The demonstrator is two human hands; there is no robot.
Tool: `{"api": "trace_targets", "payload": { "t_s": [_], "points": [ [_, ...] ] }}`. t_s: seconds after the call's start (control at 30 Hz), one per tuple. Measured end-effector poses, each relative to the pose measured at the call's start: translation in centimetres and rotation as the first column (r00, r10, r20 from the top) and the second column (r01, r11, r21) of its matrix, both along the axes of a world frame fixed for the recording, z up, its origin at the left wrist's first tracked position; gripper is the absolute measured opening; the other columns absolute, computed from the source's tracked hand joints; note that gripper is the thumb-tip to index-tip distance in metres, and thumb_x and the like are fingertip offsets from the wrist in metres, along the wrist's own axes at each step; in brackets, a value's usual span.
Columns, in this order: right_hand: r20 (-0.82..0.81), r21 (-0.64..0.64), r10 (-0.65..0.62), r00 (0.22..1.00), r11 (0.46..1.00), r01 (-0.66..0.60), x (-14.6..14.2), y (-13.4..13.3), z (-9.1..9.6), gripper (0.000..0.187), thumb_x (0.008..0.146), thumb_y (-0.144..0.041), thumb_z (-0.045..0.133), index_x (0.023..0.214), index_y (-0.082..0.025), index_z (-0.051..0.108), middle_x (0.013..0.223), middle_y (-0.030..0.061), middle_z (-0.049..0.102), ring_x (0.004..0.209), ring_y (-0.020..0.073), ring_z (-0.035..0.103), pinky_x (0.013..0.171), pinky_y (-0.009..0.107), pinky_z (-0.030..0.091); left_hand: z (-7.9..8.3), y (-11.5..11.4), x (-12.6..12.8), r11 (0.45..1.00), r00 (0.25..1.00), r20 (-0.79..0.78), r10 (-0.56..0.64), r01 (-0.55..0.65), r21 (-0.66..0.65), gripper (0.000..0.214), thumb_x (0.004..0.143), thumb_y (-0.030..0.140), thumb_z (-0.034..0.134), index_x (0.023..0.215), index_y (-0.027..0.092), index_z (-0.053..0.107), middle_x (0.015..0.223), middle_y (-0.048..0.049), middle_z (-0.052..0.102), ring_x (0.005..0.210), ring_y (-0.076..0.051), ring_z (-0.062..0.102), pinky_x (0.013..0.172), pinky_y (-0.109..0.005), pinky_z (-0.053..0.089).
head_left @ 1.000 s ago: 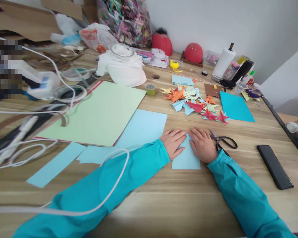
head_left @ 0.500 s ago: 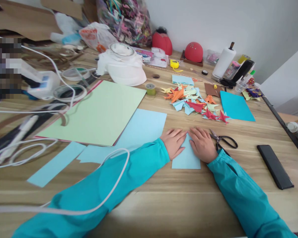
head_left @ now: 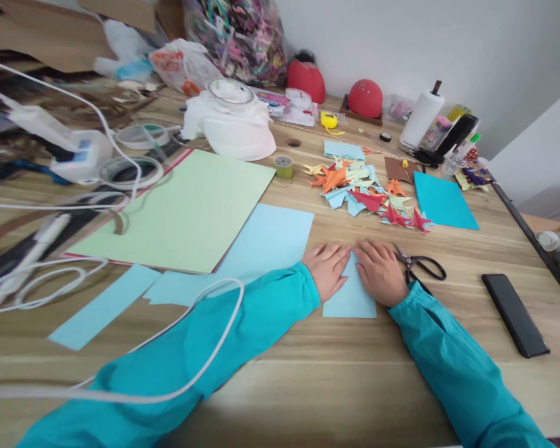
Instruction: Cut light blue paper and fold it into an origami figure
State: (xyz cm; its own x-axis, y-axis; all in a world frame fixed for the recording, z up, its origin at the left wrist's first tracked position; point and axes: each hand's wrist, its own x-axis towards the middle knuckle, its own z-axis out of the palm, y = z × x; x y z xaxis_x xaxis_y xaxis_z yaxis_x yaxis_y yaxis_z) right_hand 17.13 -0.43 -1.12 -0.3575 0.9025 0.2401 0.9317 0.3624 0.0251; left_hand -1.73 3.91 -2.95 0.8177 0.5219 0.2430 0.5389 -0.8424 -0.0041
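Both of my hands lie flat on a small light blue sheet of paper on the wooden table. My left hand covers its left side, fingers stretched out. My right hand presses on its right side, with the fingers extended. The sheet's far end is partly hidden under the fingers. Just right of my right hand rest black-handled scissors. Beyond the hands is a pile of folded paper figures in orange, red, blue and pale green.
Left of my hands lie a larger blue sheet, a pale green sheet stack and a blue strip. A white cable crosses my left sleeve. A black phone lies right; a turquoise sheet lies beyond the scissors.
Both hands stay in place on the blue sheet with no clear movement. The view has shifted very slightly.
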Motion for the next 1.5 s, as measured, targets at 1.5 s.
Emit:
{"api": "trace_targets", "payload": {
  "t_s": [1.5],
  "points": [
    [0.013, -0.015, -0.055, 0.998, 0.998, 0.055, -0.72, 0.18, 0.47, 0.043, 0.092, -0.028, 0.039, 0.133, -0.018, 0.047, 0.132, 0.0088, 0.053, 0.116, 0.0266, 0.044, 0.097, 0.041, 0.032, 0.07, -0.33, 0.0, 1.0, 0.999, 0.046, 0.02, -0.019, -0.02, 0.05, 0.091, 0.037, 0.041, 0.129, 0.006, 0.05, 0.135, -0.0162, 0.051, 0.125, -0.03, 0.041, 0.103, -0.046, 0.031]
  ]
}}
